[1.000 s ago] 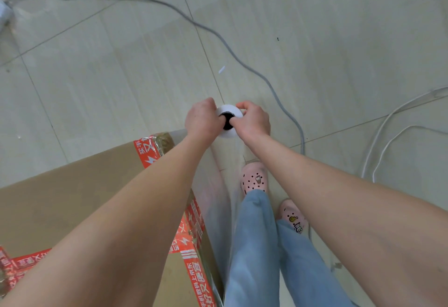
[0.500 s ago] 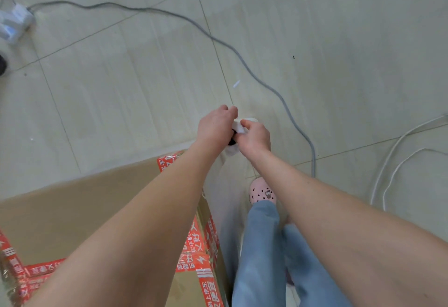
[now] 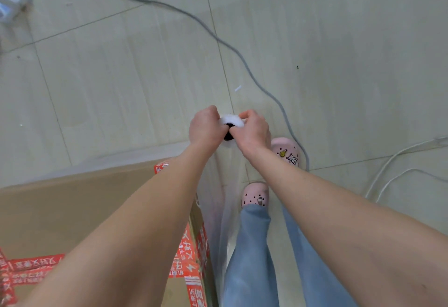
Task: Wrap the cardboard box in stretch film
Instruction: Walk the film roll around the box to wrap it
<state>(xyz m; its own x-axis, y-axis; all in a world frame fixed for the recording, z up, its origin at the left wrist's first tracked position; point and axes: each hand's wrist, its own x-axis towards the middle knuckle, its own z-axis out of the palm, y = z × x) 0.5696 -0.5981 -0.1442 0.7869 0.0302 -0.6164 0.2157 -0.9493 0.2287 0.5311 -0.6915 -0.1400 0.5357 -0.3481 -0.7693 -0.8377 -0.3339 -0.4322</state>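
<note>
My left hand point(image 3: 204, 128) and right hand point(image 3: 253, 129) both grip the stretch film roll point(image 3: 231, 121), 1 per side, fingers curled round its top end. The cardboard box point(image 3: 72, 209) sits near left, with red tape point(image 3: 186, 253) at its corner. The film sheet point(image 3: 223, 221) hangs just beside its right face.

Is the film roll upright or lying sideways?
Upright: the stretch film roll shows its core hole from above, gripped by left hand and right hand.

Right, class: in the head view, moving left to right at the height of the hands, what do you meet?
left hand → stretch film roll → right hand → grey cable → white cables
</note>
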